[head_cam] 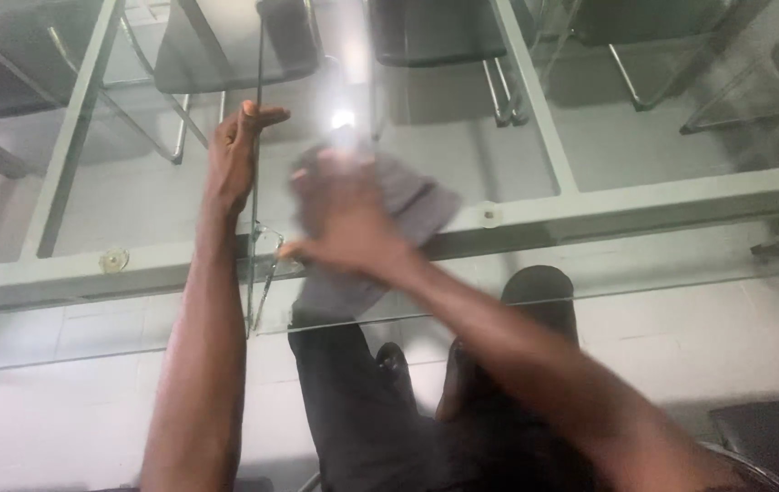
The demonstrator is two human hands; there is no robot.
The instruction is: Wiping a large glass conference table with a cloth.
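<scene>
- The left hand (234,155) pinches a thin dark rod (257,137) standing upright on the clear glass tabletop (644,264).
- The right hand (344,219), blurred, presses flat with spread fingers on a crumpled grey cloth (407,205) lying on the glass just beside the rod.

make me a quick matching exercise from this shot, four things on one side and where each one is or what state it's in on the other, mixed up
Things
1. left hand
2. right hand
3. grey cloth
4. chairs

Places or states
A. seen through the glass table top, on the far side
B. blurred, pressed flat on the cloth
C. spread on the glass under a hand
D. resting on the glass at the seam between panes, fingers bent

Pairs: 1-D, 2-B, 3-C, 4-A
</scene>
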